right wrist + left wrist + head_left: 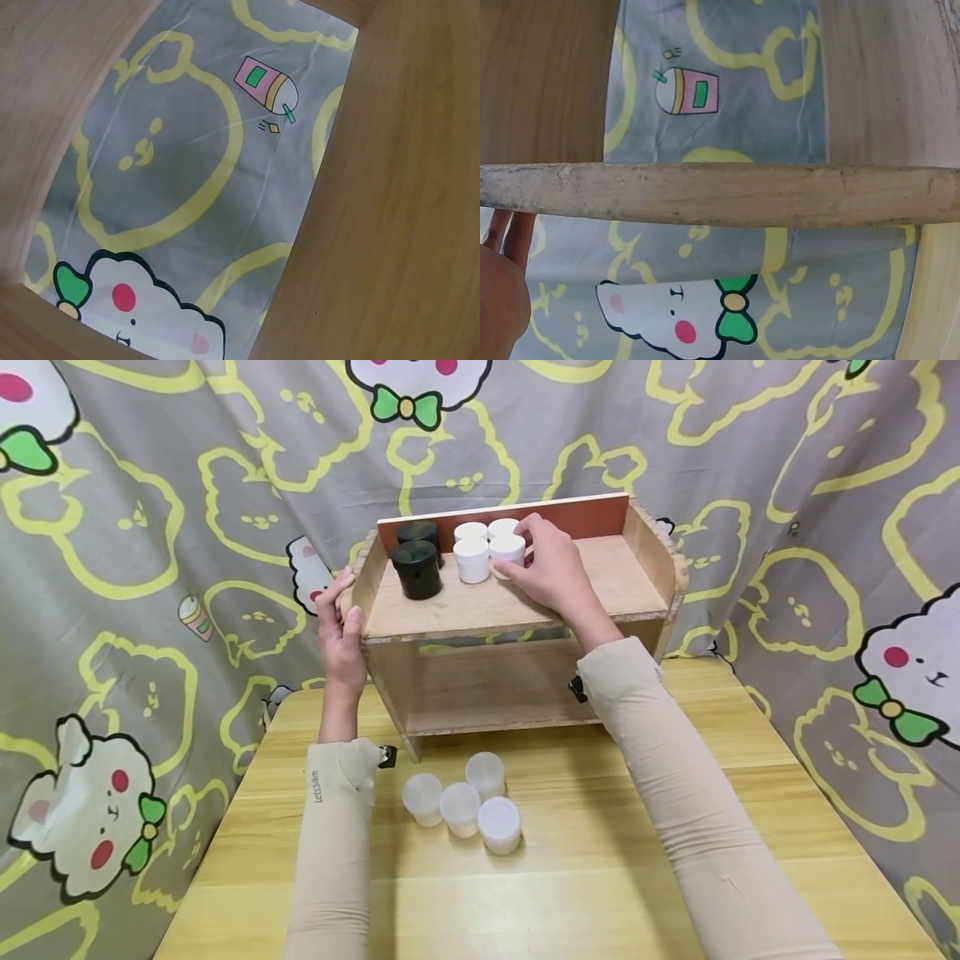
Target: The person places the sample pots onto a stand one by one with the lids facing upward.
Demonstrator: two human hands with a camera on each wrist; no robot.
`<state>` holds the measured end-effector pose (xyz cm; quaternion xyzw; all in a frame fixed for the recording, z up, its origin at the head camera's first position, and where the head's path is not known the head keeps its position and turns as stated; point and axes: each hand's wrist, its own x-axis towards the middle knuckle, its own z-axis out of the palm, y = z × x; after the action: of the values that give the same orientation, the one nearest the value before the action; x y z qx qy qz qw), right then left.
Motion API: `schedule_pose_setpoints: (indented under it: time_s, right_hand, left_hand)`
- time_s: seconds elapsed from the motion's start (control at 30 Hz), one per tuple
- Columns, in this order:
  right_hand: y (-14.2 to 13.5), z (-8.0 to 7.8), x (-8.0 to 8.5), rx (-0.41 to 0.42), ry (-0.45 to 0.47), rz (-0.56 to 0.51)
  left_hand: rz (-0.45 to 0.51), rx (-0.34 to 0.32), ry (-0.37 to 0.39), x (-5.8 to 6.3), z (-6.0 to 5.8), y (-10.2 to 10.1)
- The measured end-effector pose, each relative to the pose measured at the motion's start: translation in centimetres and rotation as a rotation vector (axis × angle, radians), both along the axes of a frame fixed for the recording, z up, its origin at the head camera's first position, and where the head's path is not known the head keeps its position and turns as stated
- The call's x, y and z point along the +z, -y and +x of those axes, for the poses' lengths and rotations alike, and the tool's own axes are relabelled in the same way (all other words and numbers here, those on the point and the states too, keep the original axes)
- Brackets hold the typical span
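Observation:
A small two-tier wooden shelf (480, 610) stands on the table. My left hand (341, 639) grips its left side panel, thumb at the front edge and fingers on the outer side; in the left wrist view part of that hand (501, 289) shows below the panel's edge. On the top tier, my right hand (553, 567) pinches a white lidded jar (507, 548) at the front of a group of white jars. Left of it sits another white jar (472, 562), with two more behind. Two black jars stand at the left end, one black jar (417, 570) in front.
Several translucent white-lidded jars (460, 810) stand close together on the wooden table (600, 877) before the shelf. The lower tier (495, 685) lies under the top board. A patterned grey curtain (262, 527) hangs behind and at both sides.

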<state>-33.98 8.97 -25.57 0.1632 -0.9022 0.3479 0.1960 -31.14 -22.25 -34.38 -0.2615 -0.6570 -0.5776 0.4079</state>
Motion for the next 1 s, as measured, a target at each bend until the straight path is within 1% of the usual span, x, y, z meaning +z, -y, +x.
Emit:
schedule_pose_setpoints:
  time_s: [0.37, 0.5, 0.67, 0.9, 1.0]
  right_hand:
    - [-0.04, 0.12, 0.04, 0.005, -0.006, 0.006]
    - [-0.09, 0.09, 0.00, 0.003, -0.014, 0.019]
    - [0.01, 0.01, -0.14, 0.002, -0.018, 0.020]
    - [0.16, 0.26, -0.13, -0.025, -0.090, 0.029]
    - [0.21, 0.37, 0.03, -0.044, -0.134, 0.002]
  left_hand:
    - [-0.004, -0.010, 0.002, 0.12, -0.01, 0.07]
    - [-0.002, -0.004, 0.017, 0.22, 0.13, 0.03]
    - [-0.005, 0.009, 0.009, 0.12, 0.36, 0.07]
    - [-0.011, 0.002, 0.001, 0.12, 0.25, 0.05]
    - [-0.013, 0.004, -0.001, 0.17, 0.16, 0.00]
